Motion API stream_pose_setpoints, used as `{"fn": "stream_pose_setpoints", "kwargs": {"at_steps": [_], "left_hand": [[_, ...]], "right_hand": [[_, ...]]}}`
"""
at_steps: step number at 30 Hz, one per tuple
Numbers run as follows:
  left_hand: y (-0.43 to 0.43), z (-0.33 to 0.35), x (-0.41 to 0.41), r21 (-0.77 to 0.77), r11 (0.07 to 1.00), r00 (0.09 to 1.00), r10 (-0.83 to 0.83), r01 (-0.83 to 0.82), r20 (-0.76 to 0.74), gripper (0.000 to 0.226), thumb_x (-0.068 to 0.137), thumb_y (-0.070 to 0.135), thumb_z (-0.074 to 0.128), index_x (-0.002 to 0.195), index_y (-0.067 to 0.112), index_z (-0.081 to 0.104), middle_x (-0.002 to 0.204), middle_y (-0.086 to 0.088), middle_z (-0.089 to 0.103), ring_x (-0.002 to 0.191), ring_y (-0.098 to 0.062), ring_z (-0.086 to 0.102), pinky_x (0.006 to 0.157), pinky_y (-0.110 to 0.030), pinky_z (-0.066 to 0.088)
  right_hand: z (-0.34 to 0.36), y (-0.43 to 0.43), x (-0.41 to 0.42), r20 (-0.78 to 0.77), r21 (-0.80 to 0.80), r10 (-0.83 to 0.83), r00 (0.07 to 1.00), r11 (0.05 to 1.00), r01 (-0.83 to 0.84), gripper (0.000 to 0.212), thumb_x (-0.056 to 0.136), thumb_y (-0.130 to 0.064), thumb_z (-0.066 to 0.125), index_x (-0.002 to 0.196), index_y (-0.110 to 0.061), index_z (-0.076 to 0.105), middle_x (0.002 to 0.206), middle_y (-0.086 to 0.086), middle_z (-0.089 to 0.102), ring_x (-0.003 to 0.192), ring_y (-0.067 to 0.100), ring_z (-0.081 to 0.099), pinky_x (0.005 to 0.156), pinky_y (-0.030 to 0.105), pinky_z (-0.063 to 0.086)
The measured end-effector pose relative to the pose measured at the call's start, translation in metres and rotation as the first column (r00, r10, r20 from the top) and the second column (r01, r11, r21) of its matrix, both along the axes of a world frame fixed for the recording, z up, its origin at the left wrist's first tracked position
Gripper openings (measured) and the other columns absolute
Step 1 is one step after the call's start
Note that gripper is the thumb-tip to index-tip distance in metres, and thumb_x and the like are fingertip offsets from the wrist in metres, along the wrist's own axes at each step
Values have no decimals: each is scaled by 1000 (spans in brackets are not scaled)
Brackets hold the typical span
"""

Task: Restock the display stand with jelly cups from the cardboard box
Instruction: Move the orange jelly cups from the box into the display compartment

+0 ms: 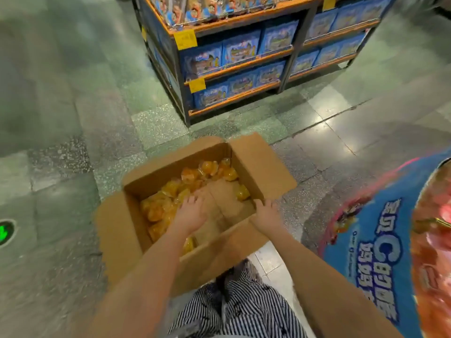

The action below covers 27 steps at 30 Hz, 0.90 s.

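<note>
Our left hand (192,212) is spread open over the cups (168,191) loose in the box (263,167), right hand (267,212) flat on its rim; they look light, slick and squashy, so scoop by the bodies.

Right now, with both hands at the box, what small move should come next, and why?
Probably lower the left hand and close it round some jelly cups. It is open just over the orange pile in the cardboard box, the right hand only touches the box's right rim, and neither holds a cup yet.
</note>
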<state>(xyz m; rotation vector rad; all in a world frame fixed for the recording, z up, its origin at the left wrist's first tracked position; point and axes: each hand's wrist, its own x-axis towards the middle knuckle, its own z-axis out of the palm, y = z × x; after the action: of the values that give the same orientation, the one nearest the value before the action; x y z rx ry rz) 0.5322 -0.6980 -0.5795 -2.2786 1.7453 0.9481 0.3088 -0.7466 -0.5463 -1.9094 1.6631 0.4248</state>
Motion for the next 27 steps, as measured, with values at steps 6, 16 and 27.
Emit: {"fn": "stream_pose_setpoints", "kwargs": {"at_steps": [6, 16, 27], "left_hand": [[15, -41, 38, 96, 971, 976, 219, -217, -5, 65, 95, 38, 52, 152, 22, 25, 151, -8, 31, 139, -30, 26, 111, -43, 31], [8, -111, 69, 172, 820, 833, 554, -546, 6, 63, 94, 32, 56, 149, 17, 31, 156, -6, 24, 139, -30, 25, 113, -43, 28], [12, -200, 49, 142, 685, 699, 706, -715, 115, 72, 90, 36, 64, 149, 19, 27, 160, -10, 11, 144, -37, 9, 115, -53, 25]], "right_hand": [[-41, -53, 26, -62, 35, 250, 966, 968, -248, 51, 92, -19, 49, 142, -16, 37, 145, 14, 33, 134, 34, 31, 106, 44, 32], [-138, -147, 46, -221, 105, 667, 711, 742, -663, 44, 94, -20, 49, 137, -11, 41, 144, 18, 37, 139, 37, 26, 110, 41, 29], [-231, -172, 53, -319, 265, 846, 427, 512, -817, 61, 95, -7, 42, 151, -10, 19, 156, 26, 16, 148, 40, 2, 120, 45, 1]]}}
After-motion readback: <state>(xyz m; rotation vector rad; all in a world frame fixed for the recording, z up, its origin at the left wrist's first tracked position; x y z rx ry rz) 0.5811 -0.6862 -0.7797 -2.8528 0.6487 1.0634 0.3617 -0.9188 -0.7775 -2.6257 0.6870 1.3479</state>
